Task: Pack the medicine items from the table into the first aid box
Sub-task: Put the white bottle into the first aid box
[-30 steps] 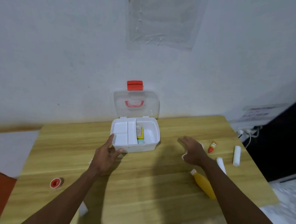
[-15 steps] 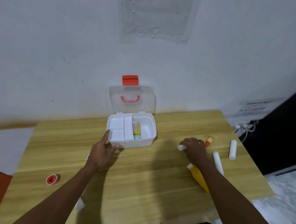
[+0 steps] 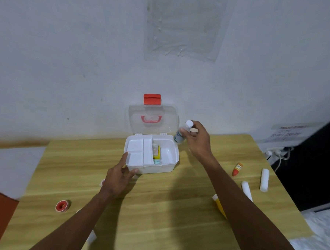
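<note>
Mid-transfer: right hand (image 3: 196, 140) pinches small white bottle (image 3: 181, 134) just above first aid box (image 3: 158, 167) right rim; left hand (image 3: 119, 177), fingers spread, braces box's front-left corner. Next, probably lower into the right compartment.

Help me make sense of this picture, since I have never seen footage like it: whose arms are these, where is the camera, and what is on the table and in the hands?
No machine here: a person wears a camera on the head, looking down at their own two bare arms. The left hand steadies the front corner of the open first aid box, whose clear lid stands up against the wall. The right hand holds a small white bottle beside the box's right rear corner. On the wooden table lie a red tape roll, a small orange dropper bottle, two white gauze rolls and a yellow bottle, partly hidden by the right arm. A few packets already sit inside the box.
</note>
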